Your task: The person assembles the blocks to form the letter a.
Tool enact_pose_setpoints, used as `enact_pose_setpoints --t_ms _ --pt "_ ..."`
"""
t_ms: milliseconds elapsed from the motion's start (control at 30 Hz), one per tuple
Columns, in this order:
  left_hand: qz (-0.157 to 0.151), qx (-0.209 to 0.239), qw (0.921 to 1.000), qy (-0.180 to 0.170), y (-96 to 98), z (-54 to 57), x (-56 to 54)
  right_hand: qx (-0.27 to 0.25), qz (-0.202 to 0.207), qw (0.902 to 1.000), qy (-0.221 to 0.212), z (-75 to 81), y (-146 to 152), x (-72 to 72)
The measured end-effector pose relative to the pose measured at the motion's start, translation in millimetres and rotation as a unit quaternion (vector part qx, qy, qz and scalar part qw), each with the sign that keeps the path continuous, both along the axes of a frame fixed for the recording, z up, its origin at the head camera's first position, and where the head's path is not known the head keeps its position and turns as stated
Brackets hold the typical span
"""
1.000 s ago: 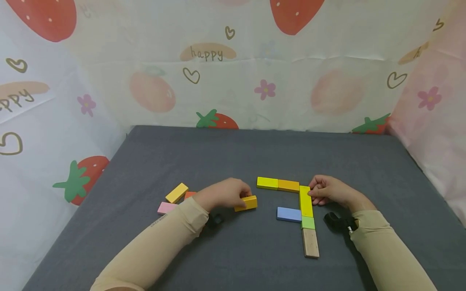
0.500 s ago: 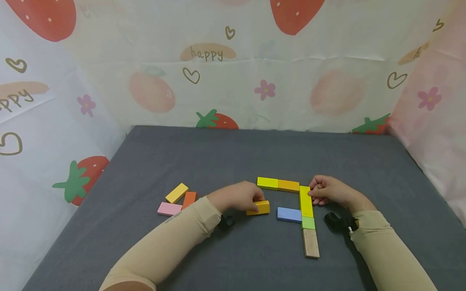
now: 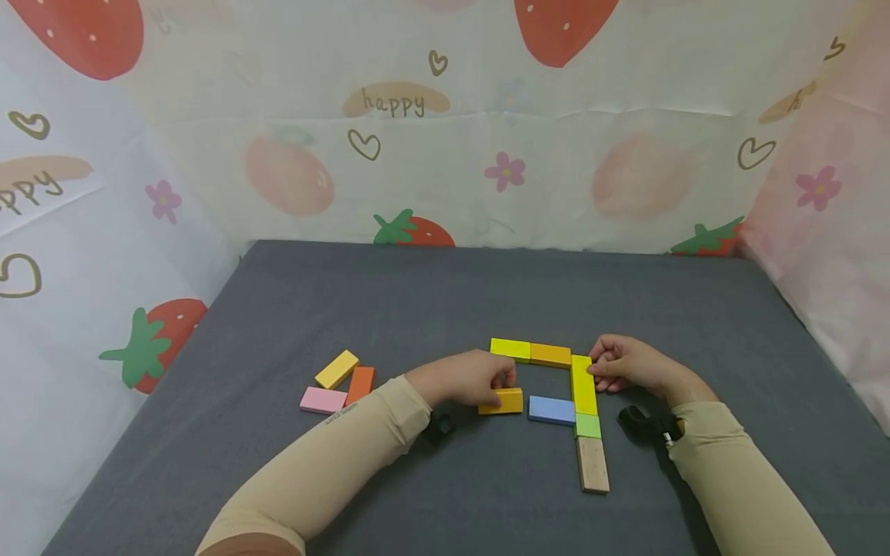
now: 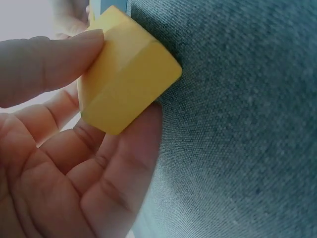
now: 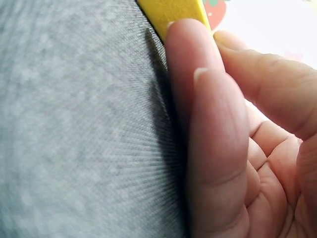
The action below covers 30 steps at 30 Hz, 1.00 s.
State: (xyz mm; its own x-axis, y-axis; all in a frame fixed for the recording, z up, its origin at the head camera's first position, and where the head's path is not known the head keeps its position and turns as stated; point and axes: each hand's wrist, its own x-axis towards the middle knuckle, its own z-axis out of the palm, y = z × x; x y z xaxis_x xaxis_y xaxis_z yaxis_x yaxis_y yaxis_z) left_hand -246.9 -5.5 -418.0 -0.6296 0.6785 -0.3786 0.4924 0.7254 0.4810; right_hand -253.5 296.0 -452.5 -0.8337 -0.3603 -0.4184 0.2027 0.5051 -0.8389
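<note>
My left hand (image 3: 467, 378) pinches a deep-yellow wooden block (image 3: 507, 403) between thumb and fingers, low over the cloth. Its right end sits a small gap away from the left end of a blue block (image 3: 552, 410). In the left wrist view the thumb lies on one face of the held block (image 4: 126, 74) and a finger on the opposite side. My right hand (image 3: 636, 364) rests at the right side of a long yellow block (image 3: 583, 390); its fingertips and thumb touch that block's edge (image 5: 176, 15) in the right wrist view.
A lemon-yellow block (image 3: 510, 350) and an orange-yellow block (image 3: 550, 355) form a row behind. A green block (image 3: 587, 426) and a plain wood block (image 3: 593, 466) continue the column. To the left lie pale-yellow (image 3: 337, 369), orange (image 3: 360, 384) and pink (image 3: 323, 400) blocks on grey cloth (image 3: 417, 297).
My left hand has carried the deep-yellow block rightward and slightly nearer me, close to the blue block, uncovering the orange and pink blocks. My right hand has stayed in place.
</note>
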Motion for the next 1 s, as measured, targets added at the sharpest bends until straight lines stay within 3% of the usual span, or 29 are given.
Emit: enact_pose_setpoints --t_ms 600,1000 --pt "-0.014 0.0 0.9999 0.006 4.9 2.4 2.4 0.002 -0.001 1.0 -0.002 -0.9 0.8 -0.9" --pt "0.012 -0.011 0.9998 0.007 6.7 5.3 4.2 -0.005 0.006 1.0 0.002 1.4 0.4 0.7"
